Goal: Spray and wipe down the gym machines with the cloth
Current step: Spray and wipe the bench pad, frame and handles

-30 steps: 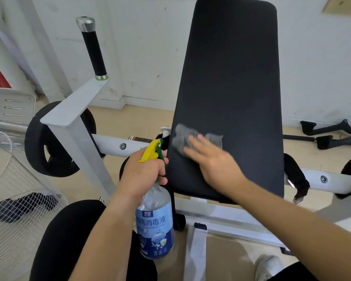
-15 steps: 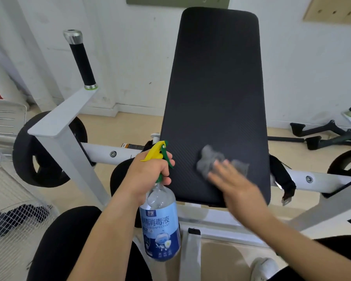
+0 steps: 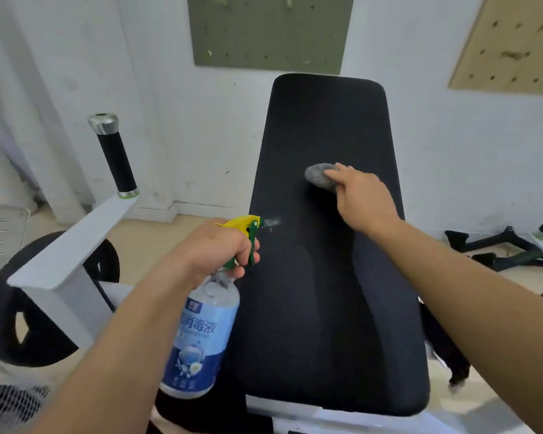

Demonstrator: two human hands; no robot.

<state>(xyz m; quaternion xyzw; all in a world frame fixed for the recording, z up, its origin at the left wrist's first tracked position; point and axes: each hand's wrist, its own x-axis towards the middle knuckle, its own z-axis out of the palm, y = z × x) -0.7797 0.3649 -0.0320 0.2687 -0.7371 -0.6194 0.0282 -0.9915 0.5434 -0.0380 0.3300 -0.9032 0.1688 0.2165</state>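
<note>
You have two hands here, left hand (image 3: pixel 213 245) and right hand (image 3: pixel 362 198), one spray bottle (image 3: pixel 201 333), one cloth (image 3: pixel 318 178) and one black pad (image 3: pixel 326 308).

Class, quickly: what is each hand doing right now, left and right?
Left hand: grips the spray bottle at its trigger head.
Right hand: holds the bunched cloth against the black pad.

The right grip (image 3: pixel 362 202) has carried the cloth (image 3: pixel 318 178) from the lower part of the backrest pad (image 3: pixel 326 308) up to its middle, nearer the right edge. The cloth, flat under the fingers before, is now bunched into a ball at the fingertips. The left grip (image 3: pixel 213 249) has lifted the spray bottle (image 3: pixel 201 333) higher by the pad's left edge, and a puff of mist (image 3: pixel 273 221) now shows at the nozzle.
</note>
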